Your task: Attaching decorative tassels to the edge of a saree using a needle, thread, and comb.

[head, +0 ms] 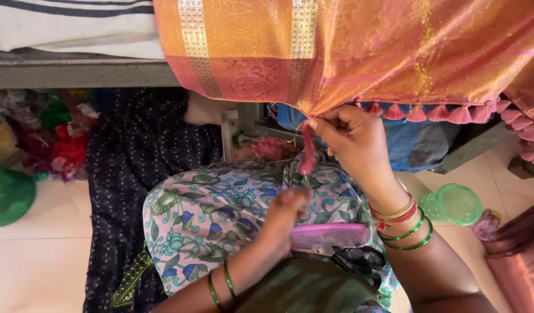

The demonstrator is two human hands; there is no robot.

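The left hand [284,217] is motion-blurred, its fingertips unreadable. Just right of it, scissors [360,258] lie half hidden under the pink comb [331,236]. The frame's right edge crops the sari [394,52].

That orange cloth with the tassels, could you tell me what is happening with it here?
A person pinches the edge of the orange silk cloth with the right hand, where a pink tassel hangs. The left hand pulls the tassel's lower end downward. A pink comb and scissors rest on the lap.
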